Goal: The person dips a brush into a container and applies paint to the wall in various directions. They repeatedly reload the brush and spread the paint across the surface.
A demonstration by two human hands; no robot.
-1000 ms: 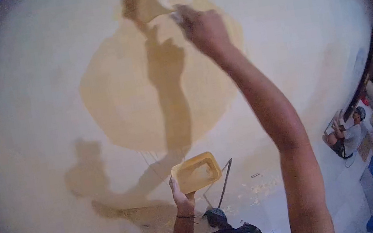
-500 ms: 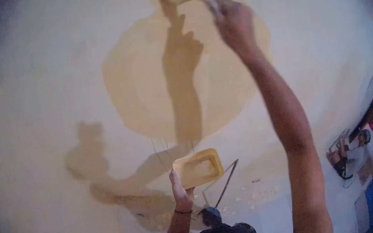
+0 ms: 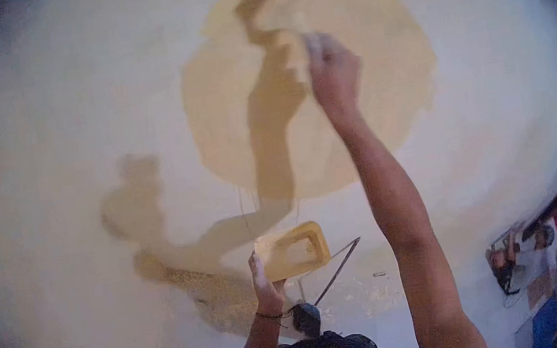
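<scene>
My right hand is raised and closed around the handle of a wide, flat paintbrush. The blurred brush head is against or close to the upper part of a yellowish painted patch on a pale wall; contact is hard to tell. Low in front of my body, my left hand grips the left side of a yellow rectangular tub. Paint-like residue coats the inside of this tub, which is tipped toward me. Some fingers of the left hand are hidden behind it.
Shadows of my arm and body fall across the wall. Thin drips run below the patch. A dark slanted rod rises near a dark rounded object. Assorted items and a blue thing are at the lower right.
My right hand and brush have moved down, and the hand also left. The painted patch has shifted right in view, with its upper edge now visible. The left hand and tub stay nearly in place.
</scene>
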